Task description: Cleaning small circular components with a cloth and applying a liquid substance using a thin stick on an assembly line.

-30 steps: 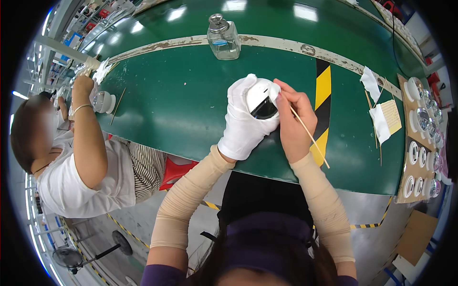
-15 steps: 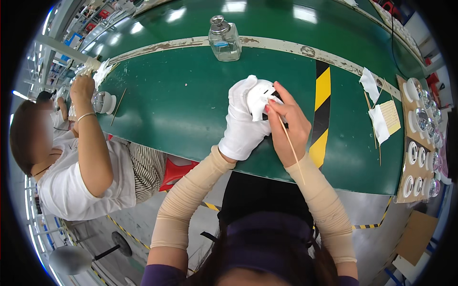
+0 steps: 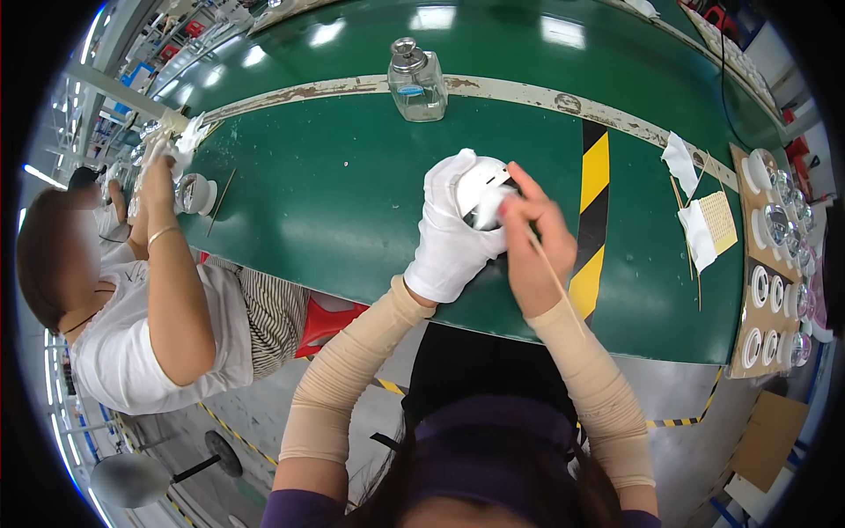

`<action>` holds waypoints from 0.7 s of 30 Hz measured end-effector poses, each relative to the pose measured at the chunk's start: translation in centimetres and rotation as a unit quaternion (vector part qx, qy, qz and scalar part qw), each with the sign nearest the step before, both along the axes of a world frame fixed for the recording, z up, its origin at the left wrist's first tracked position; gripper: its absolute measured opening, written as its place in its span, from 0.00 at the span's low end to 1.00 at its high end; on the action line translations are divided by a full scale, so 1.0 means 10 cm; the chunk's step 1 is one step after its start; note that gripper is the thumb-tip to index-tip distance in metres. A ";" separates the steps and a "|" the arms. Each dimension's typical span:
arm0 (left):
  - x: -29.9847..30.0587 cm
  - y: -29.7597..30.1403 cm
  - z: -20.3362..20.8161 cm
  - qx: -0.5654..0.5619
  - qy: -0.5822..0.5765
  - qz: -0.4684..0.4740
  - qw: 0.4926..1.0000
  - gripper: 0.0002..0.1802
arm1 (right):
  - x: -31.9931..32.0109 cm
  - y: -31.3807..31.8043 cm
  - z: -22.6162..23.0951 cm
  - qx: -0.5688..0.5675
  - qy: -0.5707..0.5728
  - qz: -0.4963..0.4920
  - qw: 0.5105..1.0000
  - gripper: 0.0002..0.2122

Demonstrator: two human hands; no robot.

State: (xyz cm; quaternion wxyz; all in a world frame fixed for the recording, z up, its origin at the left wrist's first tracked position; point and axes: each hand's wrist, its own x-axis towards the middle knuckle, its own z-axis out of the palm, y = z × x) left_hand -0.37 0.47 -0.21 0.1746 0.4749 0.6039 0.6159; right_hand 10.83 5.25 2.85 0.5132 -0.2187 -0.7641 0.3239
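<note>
My left hand (image 3: 444, 236), in a white glove, is closed round a round white housing (image 3: 476, 179) with dark slots in its face. My bare right hand (image 3: 544, 255) grips a thin wooden stick (image 3: 556, 283), whose free end slants down over my wrist. At the stick's upper end a white cloth (image 3: 489, 209) lies against the housing's lower side; motion blurs it and my fingertips. A dark, glossy area shows beside the cloth. My fingers and the cloth hide the rest of the housing.
A glass pump bottle (image 3: 419, 86) stands ahead on the green table (image 3: 308, 202). Sticks, white cloths (image 3: 698, 236) and a yellowish pad (image 3: 719, 220) lie at right, near a cardboard tray (image 3: 764, 299) of white rings and clear domes. At left, a co-worker (image 3: 141, 326) sits beside another domed part (image 3: 195, 194).
My right hand and the stick have shifted slightly right and down, and the cloth has moved across the housing. More of its white face shows. The co-worker's hands have moved.
</note>
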 end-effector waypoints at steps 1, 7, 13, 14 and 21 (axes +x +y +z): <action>0.02 0.02 0.03 0.026 0.016 0.004 1.000 0.46 | -0.02 -0.01 0.03 -0.124 0.040 0.000 0.991 0.05; 0.04 0.02 0.03 0.051 -0.195 -0.058 0.978 0.46 | -0.01 -0.04 0.03 0.056 -0.008 -0.008 0.998 0.02; -0.09 -0.02 0.03 0.013 -0.027 -0.060 0.998 0.44 | 0.01 -0.02 0.04 -0.172 0.059 0.010 0.983 0.04; -0.14 -0.04 0.06 0.010 -0.118 -0.115 0.986 0.44 | 0.05 -0.03 0.02 0.014 -0.014 0.001 1.000 0.04; -0.31 -0.06 0.08 0.060 -0.028 -0.179 0.982 0.42 | 0.10 -0.11 0.01 0.054 -0.031 0.003 0.998 0.06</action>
